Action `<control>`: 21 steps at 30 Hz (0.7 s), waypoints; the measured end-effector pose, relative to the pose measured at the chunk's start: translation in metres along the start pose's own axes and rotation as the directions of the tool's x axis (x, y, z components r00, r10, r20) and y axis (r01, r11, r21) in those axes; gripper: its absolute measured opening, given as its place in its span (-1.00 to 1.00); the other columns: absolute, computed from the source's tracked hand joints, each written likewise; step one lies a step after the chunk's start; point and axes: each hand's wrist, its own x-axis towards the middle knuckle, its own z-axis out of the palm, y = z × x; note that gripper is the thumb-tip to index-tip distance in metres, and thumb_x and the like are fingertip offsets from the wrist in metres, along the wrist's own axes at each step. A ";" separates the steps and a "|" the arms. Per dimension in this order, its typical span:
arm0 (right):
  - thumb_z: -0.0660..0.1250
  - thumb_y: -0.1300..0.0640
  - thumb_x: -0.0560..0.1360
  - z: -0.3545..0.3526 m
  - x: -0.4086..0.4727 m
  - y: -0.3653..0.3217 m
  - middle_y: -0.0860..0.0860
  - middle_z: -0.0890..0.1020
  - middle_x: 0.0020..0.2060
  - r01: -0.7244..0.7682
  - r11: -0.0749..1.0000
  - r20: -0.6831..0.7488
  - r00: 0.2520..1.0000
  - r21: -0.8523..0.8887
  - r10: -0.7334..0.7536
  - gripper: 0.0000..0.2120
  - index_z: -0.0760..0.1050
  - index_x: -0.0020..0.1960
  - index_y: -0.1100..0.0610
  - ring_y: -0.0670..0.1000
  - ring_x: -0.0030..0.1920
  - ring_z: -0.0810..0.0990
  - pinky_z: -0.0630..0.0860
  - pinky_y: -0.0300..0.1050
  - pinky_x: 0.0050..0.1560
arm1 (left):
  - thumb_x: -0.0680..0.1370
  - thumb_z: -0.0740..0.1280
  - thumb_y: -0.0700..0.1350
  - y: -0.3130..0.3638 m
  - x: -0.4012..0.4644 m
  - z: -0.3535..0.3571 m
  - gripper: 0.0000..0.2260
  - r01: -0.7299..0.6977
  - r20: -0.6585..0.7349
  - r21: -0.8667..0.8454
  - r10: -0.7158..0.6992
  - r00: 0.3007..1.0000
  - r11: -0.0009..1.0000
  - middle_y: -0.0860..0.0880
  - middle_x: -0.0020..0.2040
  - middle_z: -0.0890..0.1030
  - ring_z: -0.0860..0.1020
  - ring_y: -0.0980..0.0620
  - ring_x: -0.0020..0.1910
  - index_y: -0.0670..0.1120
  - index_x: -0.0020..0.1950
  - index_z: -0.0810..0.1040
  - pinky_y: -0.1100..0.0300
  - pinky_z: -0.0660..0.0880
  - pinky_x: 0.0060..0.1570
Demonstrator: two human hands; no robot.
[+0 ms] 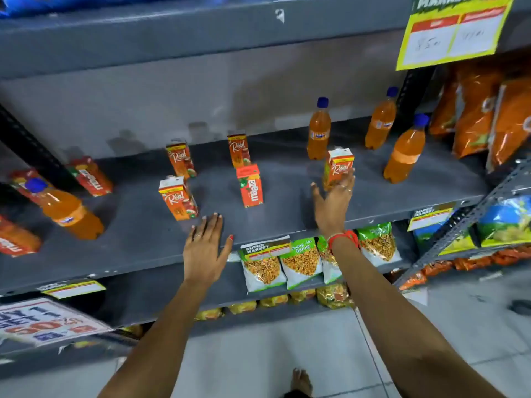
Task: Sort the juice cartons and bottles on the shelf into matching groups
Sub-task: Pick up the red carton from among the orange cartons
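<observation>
Spanning a shop aisle, grey shelf [287,208] over pale tiled floor [287,354].

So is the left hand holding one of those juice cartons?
No, the left hand lies open and flat on the shelf edge, touching no carton; the nearest Real carton stands apart from its fingertips.

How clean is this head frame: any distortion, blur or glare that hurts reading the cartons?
Head view: wide-angle bowing curves the shelf edge; the left bottle and edge cartons lean outward and are smeared; the carton at the right hand is slightly soft; central labels stay readable; lighting is even, with soft sheen on the snack bags.
</observation>
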 end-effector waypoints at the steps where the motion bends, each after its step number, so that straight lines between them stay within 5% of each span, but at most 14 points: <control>1: 0.39 0.10 0.46 0.002 0.007 0.000 0.30 0.11 0.49 -0.004 0.999 -0.060 0.998 0.043 0.007 -0.15 -0.10 0.49 0.34 0.27 0.49 0.13 0.06 -0.02 0.47 | 0.55 -0.22 0.23 -0.001 0.000 0.002 -0.33 -0.003 -0.032 0.004 0.003 0.999 1.000 -0.12 0.33 0.48 0.39 -0.14 0.34 -0.16 0.33 0.41 -0.08 0.34 0.28; 9: 0.39 0.21 0.41 0.016 0.024 0.006 0.18 0.50 0.25 -0.027 0.996 -0.222 0.974 0.087 0.046 -0.42 0.24 0.36 0.19 0.22 0.21 0.51 0.47 0.08 0.24 | 0.57 -0.14 0.19 -0.003 0.001 0.010 -0.42 0.007 -0.164 0.031 -0.002 0.986 1.000 -0.08 0.31 0.50 0.43 -0.08 0.31 -0.12 0.32 0.43 0.01 0.34 0.29; 16: 0.45 0.12 0.38 0.058 0.006 -0.020 0.11 0.61 0.12 0.063 0.983 0.057 0.996 0.172 -0.074 -0.51 0.31 0.22 0.11 0.10 0.09 0.61 0.51 -0.08 0.10 | 0.56 -0.05 0.17 -0.006 0.002 0.012 -0.48 0.003 -0.148 0.018 0.000 0.989 1.000 -0.04 0.29 0.52 0.45 -0.04 0.29 -0.10 0.31 0.45 0.07 0.31 0.29; 21: 0.46 0.12 0.39 0.081 -0.003 -0.032 0.14 0.60 0.16 0.089 0.982 0.147 0.983 0.167 -0.114 -0.50 0.31 0.24 0.14 0.13 0.14 0.61 0.56 0.04 0.14 | 0.57 -0.05 0.16 -0.008 0.002 0.010 -0.48 0.005 -0.132 0.010 -0.004 0.991 1.000 -0.04 0.29 0.52 0.45 -0.04 0.29 -0.10 0.32 0.44 0.07 0.31 0.30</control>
